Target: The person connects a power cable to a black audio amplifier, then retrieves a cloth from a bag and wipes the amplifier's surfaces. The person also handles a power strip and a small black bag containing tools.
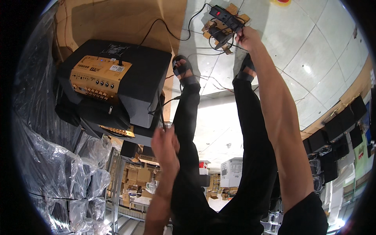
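Observation:
My left hand [166, 147], slightly smeared by motion, is closed round a black cable [162, 115] beside the large black speaker [145, 74]. The speaker has a gold control panel [101, 74] with knobs and sockets facing up, and a small blue light is lit on it. At the far end of my reach, my right hand [247, 38] is closed at the near end of a black power strip [225, 17] with a red lit switch. My fingers hide whether a plug is between them. Under the strip lie torn cardboard pieces [232, 9] and a black plug-like piece with tangled cables [221, 37].
A second speaker with a gold panel [117, 131] sits below the first. Plastic-wrapped stacks [58, 164] line the left. Brown cardboard [125, 17] lies behind the speaker. Thin cables cross the tiled floor [309, 51] near my sandalled feet. Several black boxes [338, 123] stand at right.

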A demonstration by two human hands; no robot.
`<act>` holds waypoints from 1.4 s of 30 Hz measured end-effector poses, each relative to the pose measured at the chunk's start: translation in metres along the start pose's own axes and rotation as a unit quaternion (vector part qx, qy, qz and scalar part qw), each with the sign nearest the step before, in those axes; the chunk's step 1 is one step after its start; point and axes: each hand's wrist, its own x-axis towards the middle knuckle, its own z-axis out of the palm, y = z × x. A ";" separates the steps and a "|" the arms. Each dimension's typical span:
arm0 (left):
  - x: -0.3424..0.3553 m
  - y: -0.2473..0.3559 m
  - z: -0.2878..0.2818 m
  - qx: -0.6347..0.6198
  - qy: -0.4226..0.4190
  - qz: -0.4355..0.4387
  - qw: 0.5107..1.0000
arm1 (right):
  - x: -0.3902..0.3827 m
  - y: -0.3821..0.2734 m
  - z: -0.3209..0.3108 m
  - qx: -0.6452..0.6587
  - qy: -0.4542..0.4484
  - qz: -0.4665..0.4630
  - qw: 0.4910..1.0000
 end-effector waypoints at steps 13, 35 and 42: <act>0.187 0.052 0.283 0.349 0.077 0.228 0.906 | -0.029 -0.001 -0.001 -0.684 0.098 -0.305 0.656; 0.205 0.059 0.350 0.360 0.011 0.107 0.927 | -0.031 -0.020 -0.018 -0.780 -0.025 -0.323 0.536; 0.200 0.050 0.359 0.409 0.009 0.165 0.897 | -0.003 0.011 -0.053 -0.488 -0.155 -0.447 0.733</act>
